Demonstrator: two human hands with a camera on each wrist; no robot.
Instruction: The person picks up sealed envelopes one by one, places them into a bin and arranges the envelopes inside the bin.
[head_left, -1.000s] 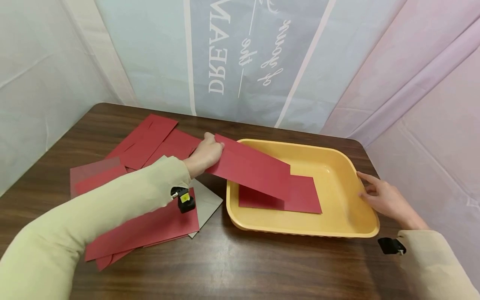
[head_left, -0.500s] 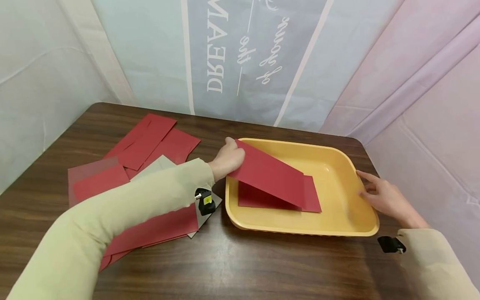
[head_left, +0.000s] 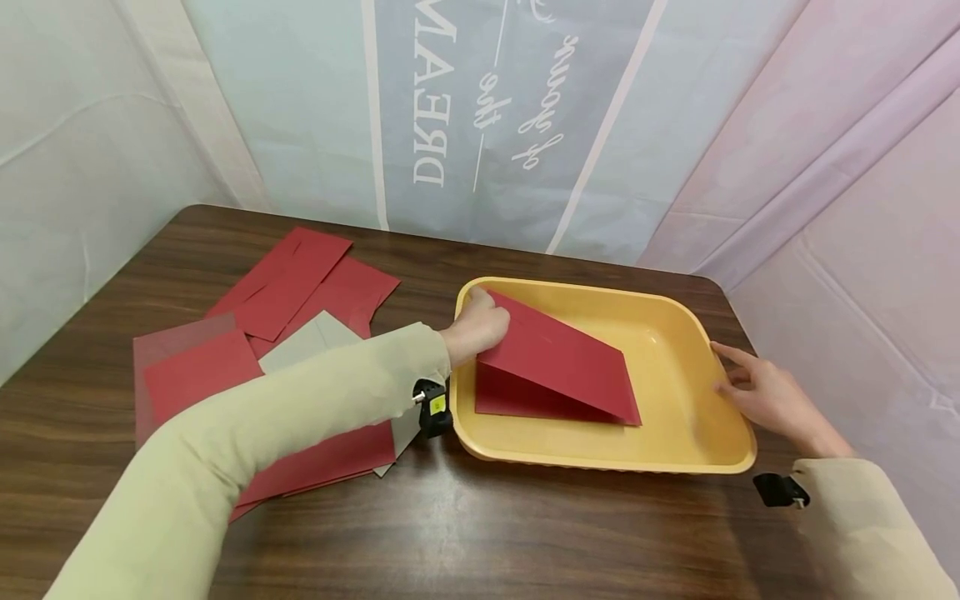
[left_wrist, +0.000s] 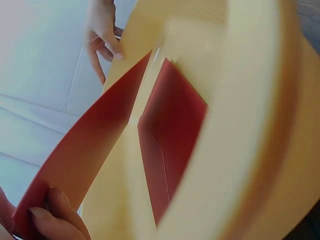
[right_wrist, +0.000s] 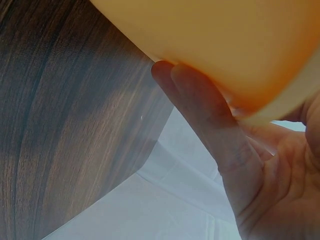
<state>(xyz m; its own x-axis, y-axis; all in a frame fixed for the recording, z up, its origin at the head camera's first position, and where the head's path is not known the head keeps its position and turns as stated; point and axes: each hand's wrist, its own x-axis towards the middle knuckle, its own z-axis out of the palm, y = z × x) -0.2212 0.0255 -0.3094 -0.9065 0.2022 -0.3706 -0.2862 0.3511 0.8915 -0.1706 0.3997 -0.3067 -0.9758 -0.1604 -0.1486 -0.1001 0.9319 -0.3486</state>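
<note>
A: What does the left hand (head_left: pixel 480 323) have?

B: A red envelope (head_left: pixel 558 350), pinched at its left end. Over the last second that hand has come rightward across the rim, so the envelope has gone from partly outside the yellow tray (head_left: pixel 690 400) to inside its walls.

A: So is it placed?

B: Not yet, I'd judge. It slants, left end raised, above a second envelope (head_left: pixel 517 402) lying flat on the tray floor. The two now line up better, so this looks like stacking with only the lowering and release left.

A: And the right hand (head_left: pixel 768 400)?

B: It has stayed at the tray's right rim, gripping it, fingers outside and thumb over the edge; probably steadying it.

A: Farther out?

B: A loose pile of red envelopes (head_left: pixel 330 462) and a grey card (head_left: pixel 311 337) on the table (head_left: pixel 487 542), left of the tray.

A: What can't you make out?

B: Whether the slanted envelope's far end touches the flat one, or whether more lie beneath. The left sleeve (head_left: pixel 315 396) covers part of the pile, and a blurred band, likely the tray's edge, hides much of the left wrist view.
</note>
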